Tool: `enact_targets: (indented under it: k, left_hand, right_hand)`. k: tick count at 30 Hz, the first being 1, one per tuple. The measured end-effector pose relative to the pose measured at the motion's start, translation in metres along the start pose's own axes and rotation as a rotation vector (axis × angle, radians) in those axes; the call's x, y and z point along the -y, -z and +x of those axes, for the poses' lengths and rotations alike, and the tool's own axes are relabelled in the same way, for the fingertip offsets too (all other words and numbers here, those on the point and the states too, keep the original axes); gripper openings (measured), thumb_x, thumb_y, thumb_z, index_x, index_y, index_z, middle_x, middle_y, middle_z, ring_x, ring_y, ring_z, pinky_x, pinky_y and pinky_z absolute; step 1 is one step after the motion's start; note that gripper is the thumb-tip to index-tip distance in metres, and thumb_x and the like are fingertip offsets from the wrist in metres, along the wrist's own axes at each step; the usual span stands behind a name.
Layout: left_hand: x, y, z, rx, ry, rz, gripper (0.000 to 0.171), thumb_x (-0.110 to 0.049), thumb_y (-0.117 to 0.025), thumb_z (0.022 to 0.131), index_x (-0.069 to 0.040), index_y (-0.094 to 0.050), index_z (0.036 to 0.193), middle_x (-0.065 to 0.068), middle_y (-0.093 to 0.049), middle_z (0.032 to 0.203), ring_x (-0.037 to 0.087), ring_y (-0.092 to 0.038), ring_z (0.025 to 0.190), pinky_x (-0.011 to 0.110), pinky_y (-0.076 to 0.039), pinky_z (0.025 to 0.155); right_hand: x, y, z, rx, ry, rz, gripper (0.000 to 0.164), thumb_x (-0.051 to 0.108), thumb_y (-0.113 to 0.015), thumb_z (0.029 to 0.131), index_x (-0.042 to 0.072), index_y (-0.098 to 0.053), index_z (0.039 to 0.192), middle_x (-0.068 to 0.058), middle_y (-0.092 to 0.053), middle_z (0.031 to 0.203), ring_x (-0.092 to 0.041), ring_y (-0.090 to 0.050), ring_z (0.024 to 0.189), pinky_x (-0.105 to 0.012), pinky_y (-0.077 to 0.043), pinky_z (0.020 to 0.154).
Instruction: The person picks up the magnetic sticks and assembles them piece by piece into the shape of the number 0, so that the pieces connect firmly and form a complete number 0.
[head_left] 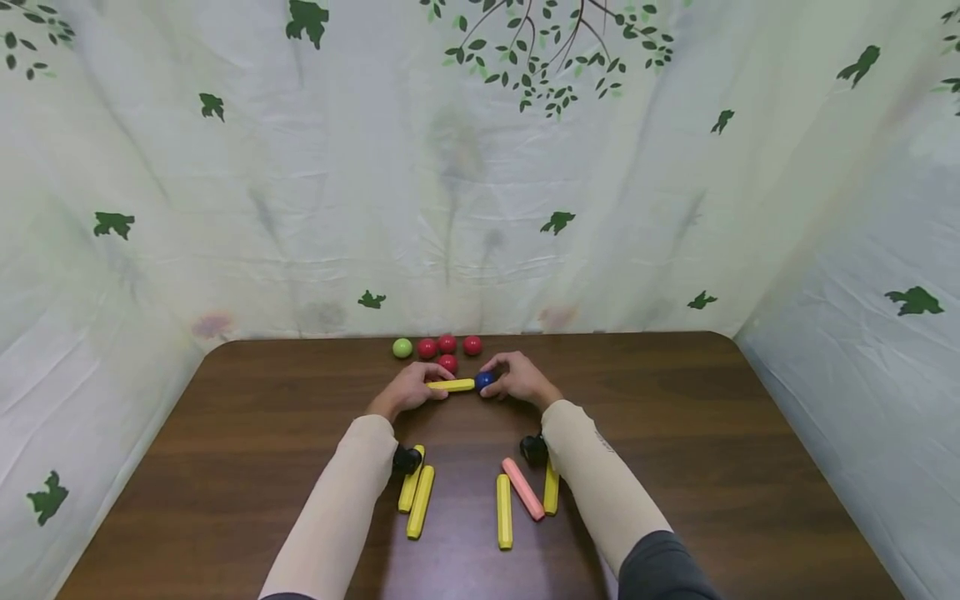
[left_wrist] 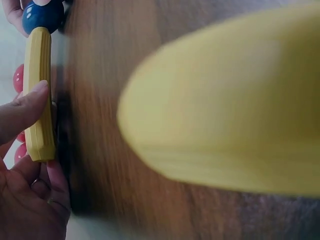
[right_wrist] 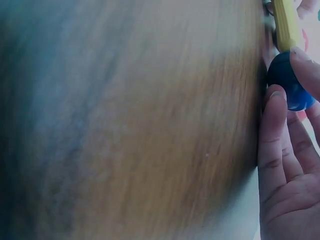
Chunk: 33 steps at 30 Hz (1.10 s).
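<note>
My left hand (head_left: 412, 388) holds a yellow ridged stick (head_left: 459, 385) between thumb and fingers near its left end. At the stick's right end is a blue ball (head_left: 484, 381), which my right hand (head_left: 519, 379) grips with thumb and fingertips. Stick and ball meet end to end in the left wrist view, where the stick (left_wrist: 39, 95) runs up to the ball (left_wrist: 44, 17). From the right wrist view, the thumb and fingers lie around the ball (right_wrist: 287, 80). Just behind the stick sits a red ball (head_left: 447, 363).
Along the table's back edge are a green ball (head_left: 402, 347) and several red balls (head_left: 447, 344). Nearer the front, yellow sticks (head_left: 421, 502) lie by the left forearm. A pink stick (head_left: 522, 488) lies between two yellow sticks (head_left: 505, 512) near the right forearm. White cloth (head_left: 465, 208) hangs behind.
</note>
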<state>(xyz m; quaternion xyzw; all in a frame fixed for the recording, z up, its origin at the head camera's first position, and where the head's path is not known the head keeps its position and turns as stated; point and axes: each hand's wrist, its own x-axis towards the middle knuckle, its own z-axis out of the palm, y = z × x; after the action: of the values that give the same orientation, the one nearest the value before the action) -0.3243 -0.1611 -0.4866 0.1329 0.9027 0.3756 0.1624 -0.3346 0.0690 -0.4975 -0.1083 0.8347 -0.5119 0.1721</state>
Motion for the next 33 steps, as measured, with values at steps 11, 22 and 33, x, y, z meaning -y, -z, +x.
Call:
enact_targets:
  k: [11, 22, 33]
  left_hand:
    - [0.001, -0.001, -0.004, -0.002, 0.013, 0.003, 0.026, -0.006, -0.069, 0.086, -0.007, -0.069, 0.112, 0.009, -0.062, 0.105, 0.024, -0.054, 0.097, 0.043, -0.043, 0.094]
    - [0.002, 0.002, -0.008, -0.002, 0.016, 0.005, 0.029, -0.005, -0.069, 0.086, -0.007, -0.067, 0.115, 0.013, -0.063, 0.118, 0.028, -0.054, 0.107, 0.046, -0.04, 0.101]
    - [0.016, 0.024, -0.025, -0.067, -0.01, -0.051, 0.029, -0.006, -0.069, 0.087, -0.001, -0.064, 0.115, 0.014, -0.064, 0.106, 0.025, -0.058, 0.095, 0.035, -0.049, 0.081]
  right_hand:
    - [-0.001, -0.002, -0.002, -0.015, -0.002, -0.003, 0.03, 0.002, -0.08, 0.076, 0.003, -0.069, 0.103, -0.011, -0.063, 0.103, -0.018, -0.06, 0.072, -0.03, -0.056, 0.061]
    - [-0.001, -0.004, -0.001, -0.028, -0.003, 0.005, 0.029, 0.003, -0.08, 0.076, 0.004, -0.069, 0.103, -0.012, -0.063, 0.105, -0.019, -0.061, 0.075, -0.03, -0.056, 0.063]
    - [0.0, -0.002, -0.005, -0.025, 0.022, 0.03, 0.03, -0.001, -0.079, 0.075, 0.001, -0.069, 0.103, -0.014, -0.064, 0.103, -0.019, -0.064, 0.071, -0.032, -0.057, 0.062]
